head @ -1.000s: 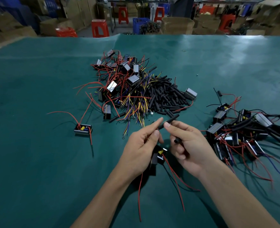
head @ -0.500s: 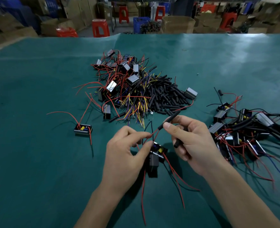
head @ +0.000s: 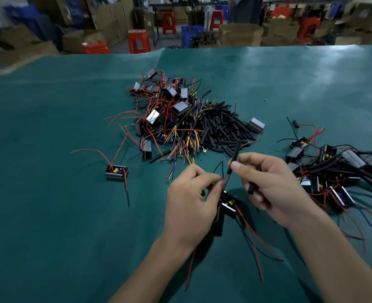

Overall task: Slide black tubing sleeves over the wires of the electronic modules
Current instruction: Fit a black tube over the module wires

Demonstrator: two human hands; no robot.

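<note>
My left hand (head: 191,200) pinches a red wire of a small black module (head: 228,203) that hangs between my hands just above the table. My right hand (head: 270,186) pinches a black tubing sleeve (head: 234,157) between thumb and forefinger, its lower end at the wire tip. A second sleeve (head: 251,189) is tucked under the right hand's other fingers. More red wires trail from the module toward me.
A pile of modules (head: 169,106), yellow and purple wires and loose black sleeves (head: 222,130) lies ahead on the green table (head: 49,215). Sleeved modules (head: 333,169) are heaped at the right. One lone module (head: 116,171) sits at the left. Boxes and red stools stand beyond.
My left hand drew back from the sleeve and took hold of the red wire. The sleeve in my right hand tilted more upright and came down onto the wire tip.
</note>
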